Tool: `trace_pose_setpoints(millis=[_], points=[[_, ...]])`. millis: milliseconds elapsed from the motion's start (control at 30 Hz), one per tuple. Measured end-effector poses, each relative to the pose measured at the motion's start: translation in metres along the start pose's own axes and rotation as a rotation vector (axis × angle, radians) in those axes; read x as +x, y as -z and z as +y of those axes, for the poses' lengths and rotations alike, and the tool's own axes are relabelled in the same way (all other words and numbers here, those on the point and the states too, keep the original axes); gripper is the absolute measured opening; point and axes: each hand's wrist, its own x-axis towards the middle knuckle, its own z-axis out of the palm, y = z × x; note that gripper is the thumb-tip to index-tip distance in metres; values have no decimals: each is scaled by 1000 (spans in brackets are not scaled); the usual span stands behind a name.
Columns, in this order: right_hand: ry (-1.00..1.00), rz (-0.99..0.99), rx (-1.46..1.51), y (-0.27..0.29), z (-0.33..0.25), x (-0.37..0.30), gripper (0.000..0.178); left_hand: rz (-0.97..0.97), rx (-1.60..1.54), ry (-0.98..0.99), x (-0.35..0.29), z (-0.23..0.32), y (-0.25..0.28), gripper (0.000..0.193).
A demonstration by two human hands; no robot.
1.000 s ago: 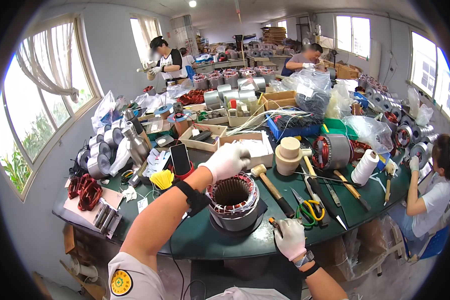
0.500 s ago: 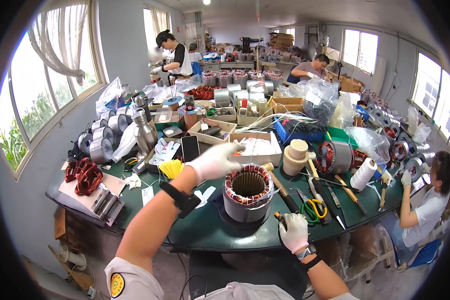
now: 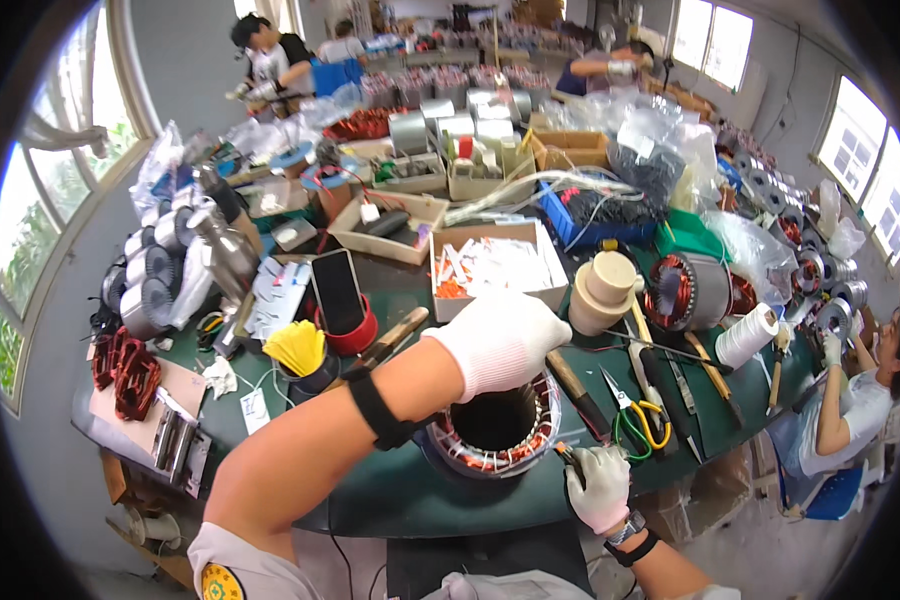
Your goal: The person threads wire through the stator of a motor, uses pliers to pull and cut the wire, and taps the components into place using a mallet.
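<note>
My left hand (image 3: pixel 502 342), in a white glove, reaches over the back of a motor stator (image 3: pixel 500 462). Its fingers curl down out of sight by the near rim of a white-lined box (image 3: pixel 498 262), so I cannot see whether they hold anything. Beside the fingertips lies a wooden-handled tool (image 3: pixel 576 392). The stator stands upright, its copper windings laced with white cord around a dark bore. To its right, my gloved right hand (image 3: pixel 600 488) is closed round a small dark tool with an orange tip (image 3: pixel 564 452), whose kind I cannot make out.
Scissors (image 3: pixel 638 415) with yellow and green handles lie right of the stator. Beyond are a cream cylinder (image 3: pixel 604 292), a thread cone (image 3: pixel 748 338) and another stator (image 3: pixel 685 290). A phone (image 3: pixel 338 292) leans in a red holder on the left. A co-worker (image 3: pixel 855 400) sits at right.
My left hand has moved right and slightly down, from above the stator's left to over its back rim. The view has tilted down and shifted. My right hand still grips the small tool.
</note>
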Motion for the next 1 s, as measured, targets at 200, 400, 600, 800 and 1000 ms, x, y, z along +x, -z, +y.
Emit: trace_pose_setpoints(millis=[200,400,600,800,1000], points=[[-95,-196,-15,9,-2,17,27,-176,-316,-136,5,-23,10,23],[-123,-303,-10,15,-8,52,21,-73,-344,-11,20,-20,8,18],[-225,-426,209,78,-47,97,59,-241,-411,-139,18,-16,9,17],[-597,-311,701,116,-84,130,45,-84,-428,86,22,-8,-4,13],[-1032,-535,1314,95,-32,132,33,434,-846,1005,-3,-29,-3,14]])
